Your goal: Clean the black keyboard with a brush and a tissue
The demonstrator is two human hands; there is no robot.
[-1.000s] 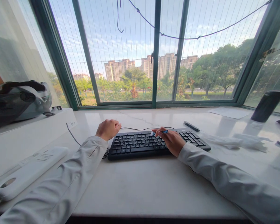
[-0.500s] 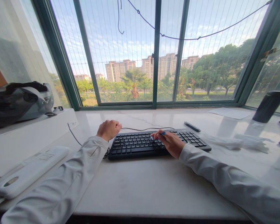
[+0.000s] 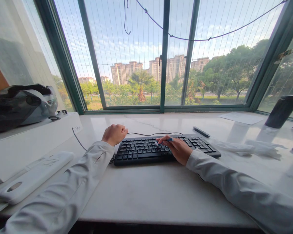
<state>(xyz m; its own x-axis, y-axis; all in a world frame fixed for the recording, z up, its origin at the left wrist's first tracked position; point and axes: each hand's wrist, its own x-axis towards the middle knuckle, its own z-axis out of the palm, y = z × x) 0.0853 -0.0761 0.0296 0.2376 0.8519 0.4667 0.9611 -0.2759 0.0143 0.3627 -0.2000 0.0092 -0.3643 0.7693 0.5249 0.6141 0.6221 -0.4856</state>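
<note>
A black full-size keyboard (image 3: 146, 155) lies on the white marble-patterned counter. My left hand (image 3: 114, 134) is curled into a fist at the keyboard's back left corner; nothing shows sticking out of it, and its palm side is hidden. Over the middle right of the keys, my right hand (image 3: 177, 148) pinches a small brush-like tool (image 3: 170, 139). A blue, bristly part of it shows above the fingers, and a whitish tip points down at the keys. My fingers cover much of the tool and some of the keys.
Behind the keyboard lies a dark pen-like stick (image 3: 201, 131). Crumpled clear plastic (image 3: 251, 149) and a paper sheet (image 3: 241, 118) are on the right, near a black upright object (image 3: 282, 111). At left are a white power strip (image 3: 36, 175) and a white box (image 3: 26, 149) bearing a headset (image 3: 24, 105).
My right hand and its tool have shifted slightly left over the keys. The fist of my left hand stays in place; the whole view has moved a little.
</note>
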